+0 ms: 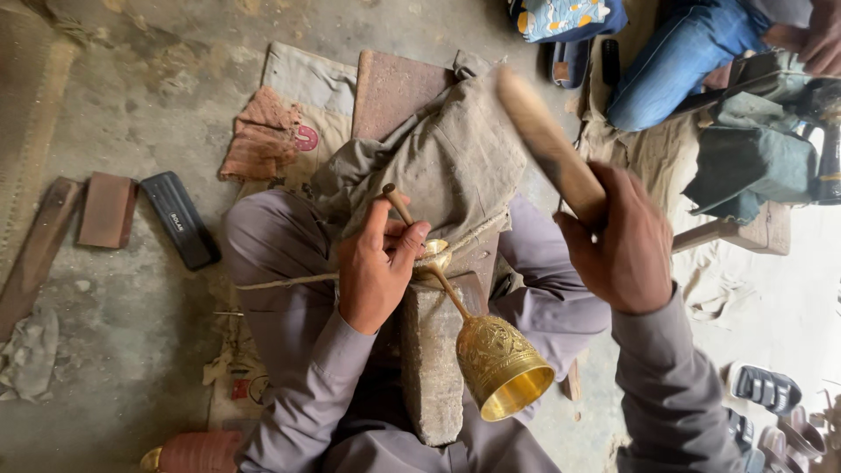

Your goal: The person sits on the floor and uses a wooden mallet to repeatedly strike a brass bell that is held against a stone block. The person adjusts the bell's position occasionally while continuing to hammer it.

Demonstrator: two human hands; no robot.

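Across our lap, on the grey stone block [431, 368], lies the brass goblet [499, 361], its long axis running from the foot by our left hand [375, 271] down along the block to the open cup mouth, which points toward our own body and a little rightward. Our left hand is closed around a thin punch-like tool [399, 203], fingers curled, thumb pressed near the goblet's foot [434, 254]; the tool tilts up and away from the block. Our right hand [624, 241] is shut round a wooden mallet handle [550, 144], raised above and right of the block, well apart from the goblet. Of the two, the left hand is much nearer. Behind the block, a drab cloth [455, 158] drapes over our knees.
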